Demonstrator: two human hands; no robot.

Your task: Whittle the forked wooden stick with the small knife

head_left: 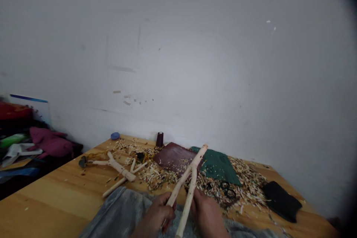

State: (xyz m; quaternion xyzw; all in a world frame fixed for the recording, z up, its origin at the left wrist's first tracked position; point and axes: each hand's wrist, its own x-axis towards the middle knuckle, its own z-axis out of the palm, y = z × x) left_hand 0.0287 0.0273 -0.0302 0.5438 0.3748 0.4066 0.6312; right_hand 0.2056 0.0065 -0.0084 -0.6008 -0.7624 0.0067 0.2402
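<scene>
A peeled forked stick slants up from my lap, its single end away from me and its two prongs towards me. My left hand is closed around the left prong. Against the right prong lies my right hand, closed, its fingertips partly hidden behind the wood. A grey cloth covers my lap beneath both hands. On the table to the left are another peeled forked stick and a smaller forked twig.
Wood shavings litter the wooden table. Beyond the stick lie a maroon sheet and a green sheet. A dark thread spool and blue round item stand near the wall. A black flat piece lies right.
</scene>
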